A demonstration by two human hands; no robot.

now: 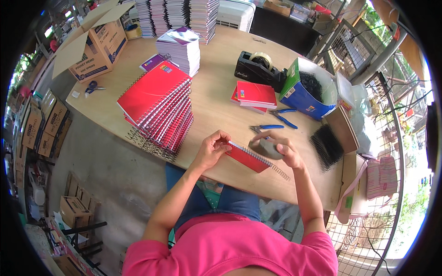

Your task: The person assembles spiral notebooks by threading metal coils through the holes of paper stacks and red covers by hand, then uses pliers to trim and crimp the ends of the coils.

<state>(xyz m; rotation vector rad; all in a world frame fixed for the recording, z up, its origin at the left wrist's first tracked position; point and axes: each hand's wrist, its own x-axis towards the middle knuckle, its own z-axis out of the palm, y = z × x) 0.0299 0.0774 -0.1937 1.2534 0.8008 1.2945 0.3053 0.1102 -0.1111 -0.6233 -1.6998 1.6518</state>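
Observation:
A red notebook [248, 159] stands on its long edge near the table's front, with its spine upward. A wire coil [279, 171] runs along that spine and sticks out past the right end. My left hand [213, 149] pinches the notebook's left end between thumb and fingers. Over the spine, my right hand [289, 151] curls around a smooth grey rounded object [267, 149], whose kind I cannot make out. Beyond the hands lie two blue-handled pliers [269, 126] [287, 120].
Left stands a tall stack of red spiral notebooks [154, 101]. Small red notebooks [255, 94], a tape dispenser [258, 69] and a blue-green box of black coils [309, 87] sit farther back. More black coils [327, 146] lie right. Scissors [93, 87] and a cardboard carton [99, 48] are far left.

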